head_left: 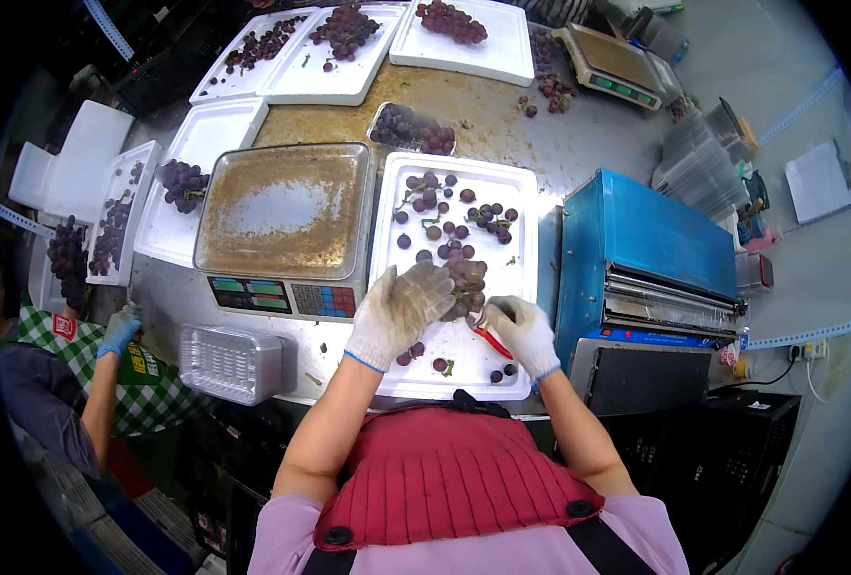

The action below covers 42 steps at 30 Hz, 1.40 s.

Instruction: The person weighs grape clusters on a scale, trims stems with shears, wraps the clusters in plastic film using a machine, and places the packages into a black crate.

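Note:
My left hand [402, 311], in a white glove with a greyish palm, has its palm turned up and its fingers against a small bunch of purple-red grapes [468, 278]. The fingertips are partly hidden by the grapes. My right hand [523, 335], also gloved, is closed on red-handled snips [491, 337], with the metal blades close to the lower part of the bunch. Both hands are over a white foam tray [387, 216], where loose grapes [428, 196], small clusters and green stem bits are scattered.
Left of the tray stands a weighing scale [287, 206]; clear plastic boxes [229, 364] are stacked below it. A blue sealing machine [651, 249] is at the right. Beyond lie a filled grape box [413, 129] and more foam trays [464, 43]. A co-worker's blue-gloved hand [120, 329] is at far left.

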Motion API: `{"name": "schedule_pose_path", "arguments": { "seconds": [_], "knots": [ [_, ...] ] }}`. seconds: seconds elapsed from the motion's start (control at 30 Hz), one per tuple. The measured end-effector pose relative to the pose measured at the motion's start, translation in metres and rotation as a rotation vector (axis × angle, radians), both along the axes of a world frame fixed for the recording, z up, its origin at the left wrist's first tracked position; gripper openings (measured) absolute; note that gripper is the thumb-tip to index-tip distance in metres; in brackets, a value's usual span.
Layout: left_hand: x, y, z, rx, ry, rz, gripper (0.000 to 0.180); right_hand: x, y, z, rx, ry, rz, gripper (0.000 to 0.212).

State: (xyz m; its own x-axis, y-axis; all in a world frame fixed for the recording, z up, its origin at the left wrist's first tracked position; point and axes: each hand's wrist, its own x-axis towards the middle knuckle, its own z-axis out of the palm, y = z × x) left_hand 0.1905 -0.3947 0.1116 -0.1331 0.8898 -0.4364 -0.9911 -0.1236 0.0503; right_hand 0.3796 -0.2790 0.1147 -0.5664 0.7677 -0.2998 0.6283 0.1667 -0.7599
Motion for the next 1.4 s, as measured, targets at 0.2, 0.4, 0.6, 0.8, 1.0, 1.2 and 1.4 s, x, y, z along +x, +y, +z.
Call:
{"name": "schedule_pose_path", "arguments": {
  "seconds": [0.2, 0.4, 0.6, 0.8, 1.0, 1.2, 1.4],
  "knots": [
    [0.049, 0.006, -0.006, 0.247, 0.053, -0.212, 0.046, 0.000, -0.023, 0.010, -0.037, 0.404, -0.171, 0.027],
    [0.107, 0.019, 0.057, 0.404, 0.066, -0.241, 0.043, 0.032, -0.012, 0.029, 0.300, 0.409, -0.384, 0.021],
    [0.096, -0.046, 0.001, 0.140, 0.204, -0.660, 0.042, 0.114, -0.002, 0.079, 0.452, 0.613, -0.754, 0.020],
    [0.118, -0.009, 0.054, 0.242, 1.356, -0.616, 0.064, 0.153, -0.060, 0.123, -0.026, 0.388, -0.314, 0.022],
    [0.170, 0.012, 0.044, 0.344, 1.482, -0.454, 0.029, 0.120, -0.097, 0.063, -0.261, 1.017, -0.532, 0.031],
    [0.164, 0.017, 0.039, 0.310, 1.643, -0.353, 0.016, 0.127, -0.109, 0.042, -0.694, 1.510, -0.316, 0.047],
    [0.124, 0.041, 0.036, 0.144, 1.484, -0.090, 0.019, 0.129, -0.122, 0.056, -0.638, 1.494, -0.225, 0.053]
  ]
}}
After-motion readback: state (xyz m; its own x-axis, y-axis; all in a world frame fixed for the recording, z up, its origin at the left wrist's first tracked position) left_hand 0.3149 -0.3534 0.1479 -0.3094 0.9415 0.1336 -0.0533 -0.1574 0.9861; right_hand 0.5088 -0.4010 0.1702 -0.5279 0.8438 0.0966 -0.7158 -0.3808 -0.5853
